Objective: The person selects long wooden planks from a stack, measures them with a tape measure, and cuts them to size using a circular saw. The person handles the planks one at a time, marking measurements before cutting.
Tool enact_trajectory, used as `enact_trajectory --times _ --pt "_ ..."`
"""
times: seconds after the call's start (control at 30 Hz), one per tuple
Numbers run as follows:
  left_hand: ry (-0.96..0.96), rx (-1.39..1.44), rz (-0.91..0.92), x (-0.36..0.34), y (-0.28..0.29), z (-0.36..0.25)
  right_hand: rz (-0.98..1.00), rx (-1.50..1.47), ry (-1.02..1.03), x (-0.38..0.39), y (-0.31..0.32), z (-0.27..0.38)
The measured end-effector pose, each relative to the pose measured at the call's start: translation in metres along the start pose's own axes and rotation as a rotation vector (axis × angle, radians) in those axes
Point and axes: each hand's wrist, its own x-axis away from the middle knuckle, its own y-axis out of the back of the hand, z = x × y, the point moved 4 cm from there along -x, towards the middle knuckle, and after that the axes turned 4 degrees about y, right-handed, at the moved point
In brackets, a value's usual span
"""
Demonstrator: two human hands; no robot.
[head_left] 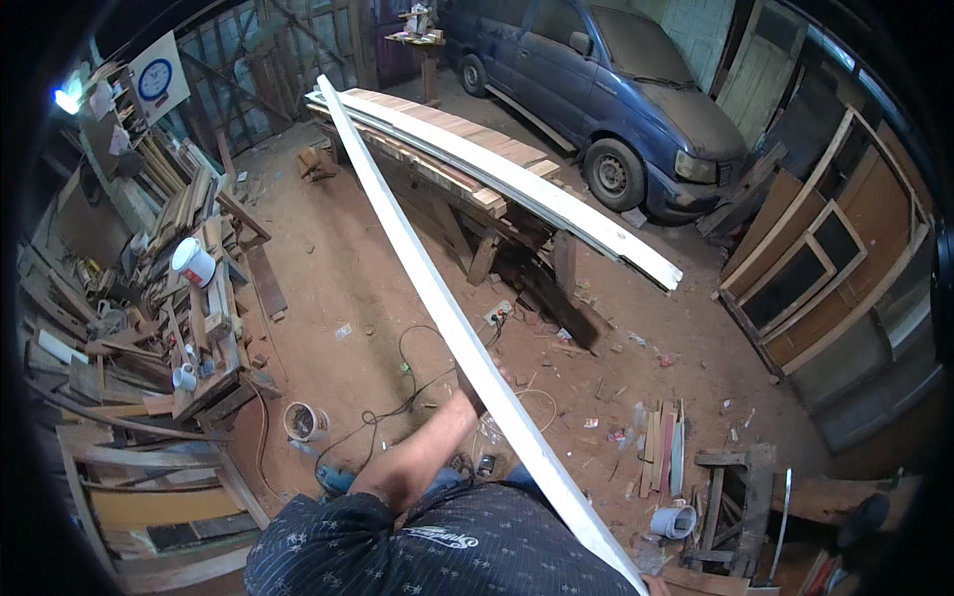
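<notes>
A long white plank (417, 268) runs diagonally from the far end of the workbench to the lower right, near my body. My left hand (481, 382) grips it from underneath near its middle, largely hidden by the board. My right hand (652, 585) holds the near end at the bottom edge, only partly in view. Beyond, the wooden workbench (447, 233) bears more white boards (596, 223) and a row of brown wooden slats (507, 149); the far end of my plank lies over or beside that stack.
A dusty blue van (556, 70) stands behind the bench. Timber piles (189, 189) line the left, with a white bucket (194, 260). Leaning panels (795, 258) occupy the right. On the floor are cables (373, 417), a power strip (497, 313), buckets (673, 521) and offcuts (664, 447).
</notes>
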Motion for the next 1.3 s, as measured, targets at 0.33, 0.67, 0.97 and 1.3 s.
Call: enact_trajectory --times 0.33,0.67,0.97,1.3 --pt "-0.219 -0.215 -0.345 -0.132 -0.13 -0.223 -0.084 0.435 0.19 -0.221 0.03 0.14" --pt "-0.331 -0.23 -0.268 -0.303 -0.162 -0.488 0.15 -0.107 0.144 -0.505 0.078 0.374" --pt "-0.479 -0.273 -0.352 -0.443 -0.161 -0.736 0.459 -0.315 0.15 -0.735 0.067 0.521" --pt "-0.722 -0.633 -0.609 -0.446 -0.199 -0.871 0.709 -0.606 0.269 -0.951 -0.018 0.719"
